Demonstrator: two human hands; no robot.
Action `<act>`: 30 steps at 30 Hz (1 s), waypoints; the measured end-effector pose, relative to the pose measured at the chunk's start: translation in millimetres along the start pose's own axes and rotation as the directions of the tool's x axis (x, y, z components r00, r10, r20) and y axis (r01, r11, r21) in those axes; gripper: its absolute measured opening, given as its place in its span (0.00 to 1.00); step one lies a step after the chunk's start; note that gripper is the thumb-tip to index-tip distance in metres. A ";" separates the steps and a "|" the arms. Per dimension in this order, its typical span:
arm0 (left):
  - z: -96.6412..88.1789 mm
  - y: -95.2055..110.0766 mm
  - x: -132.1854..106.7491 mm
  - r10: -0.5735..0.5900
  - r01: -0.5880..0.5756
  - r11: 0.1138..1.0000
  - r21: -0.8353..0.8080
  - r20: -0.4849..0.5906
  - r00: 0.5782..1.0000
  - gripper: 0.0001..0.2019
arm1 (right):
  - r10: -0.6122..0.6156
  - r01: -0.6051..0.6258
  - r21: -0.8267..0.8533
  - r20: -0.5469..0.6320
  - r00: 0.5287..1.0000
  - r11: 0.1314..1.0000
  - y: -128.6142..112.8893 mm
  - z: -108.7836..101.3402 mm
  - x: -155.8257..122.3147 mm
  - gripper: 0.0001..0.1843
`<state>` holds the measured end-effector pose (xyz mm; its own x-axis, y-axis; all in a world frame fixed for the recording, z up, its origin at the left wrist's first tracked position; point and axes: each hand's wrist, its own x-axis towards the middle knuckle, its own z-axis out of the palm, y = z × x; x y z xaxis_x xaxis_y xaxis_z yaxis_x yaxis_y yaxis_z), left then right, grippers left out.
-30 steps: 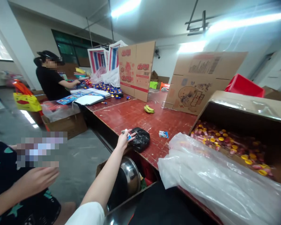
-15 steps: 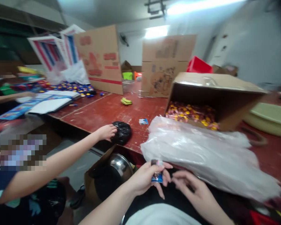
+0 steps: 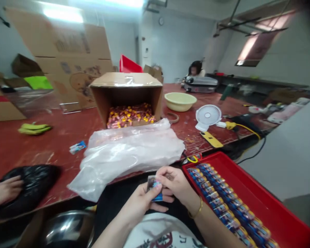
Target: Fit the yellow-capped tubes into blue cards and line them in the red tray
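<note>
We have the small packet (image 3: 155, 187) up in front of our chest, just left of the red tray (image 3: 250, 191) and lower in the frame than its near corner. The step in hand looks to us like working on that one packet between our fingers, before it goes anywhere. The tray already carries neat rows of wrapped pieces (image 3: 222, 203) along its left side, so we judge that a move toward it would call for a steady grip, a short reach to the right and care not to knock the rows out of line. Our left hand (image 3: 141, 201) comes up from below with the forearm slanting in from the lower left. Its thumb and fingers are closed around the packet's lower half and hold it upright. Our right hand (image 3: 177, 184) sits between the packet and the tray, wrist bent inward and a bangle at the wrist, with its curled fingertips nipping the packet's upper right edge. The print on the packet is too blurred for us to read. Left of the tray and farther from us, a clear plastic bag (image 3: 129, 151) lies crumpled on the table (image 3: 54, 137), and beyond it stands an open cardboard box (image 3: 126, 81) of sweets. Far left of the tray, another person's hand (image 3: 5, 189) rests on a black bag (image 3: 33, 179).
</note>
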<state>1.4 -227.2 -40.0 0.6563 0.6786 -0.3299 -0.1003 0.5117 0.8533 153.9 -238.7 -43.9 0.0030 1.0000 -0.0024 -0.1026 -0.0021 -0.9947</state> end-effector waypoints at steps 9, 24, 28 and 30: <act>-2.4 32.8 1.5 0.054 -0.055 0.993 0.109 0.007 0.999 0.16 | -0.088 0.094 -0.065 0.088 0.992 0.993 -19.3 -25.0 2.4 0.15; -83.5 178.1 58.9 0.112 -0.086 0.991 0.098 -0.307 0.945 0.16 | -0.178 0.078 -0.559 -0.127 0.976 0.826 -31.4 -75.2 265.1 0.08; -93.9 196.8 84.8 0.045 -0.025 0.997 0.068 -0.308 0.950 0.12 | -0.134 0.009 -0.598 -0.165 0.977 0.801 -19.6 -54.6 354.1 0.12; -97.2 205.4 96.2 0.043 -0.020 0.997 0.080 -0.293 0.955 0.09 | -0.138 0.004 -0.604 -0.176 0.975 0.797 -11.8 -44.3 380.6 0.15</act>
<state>-28.7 -5.6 64.2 0.4031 0.8247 -0.3967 -0.0537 0.4541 0.8893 200.2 141.8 -37.6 0.1921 0.9744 0.1169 0.5187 0.0004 -0.8550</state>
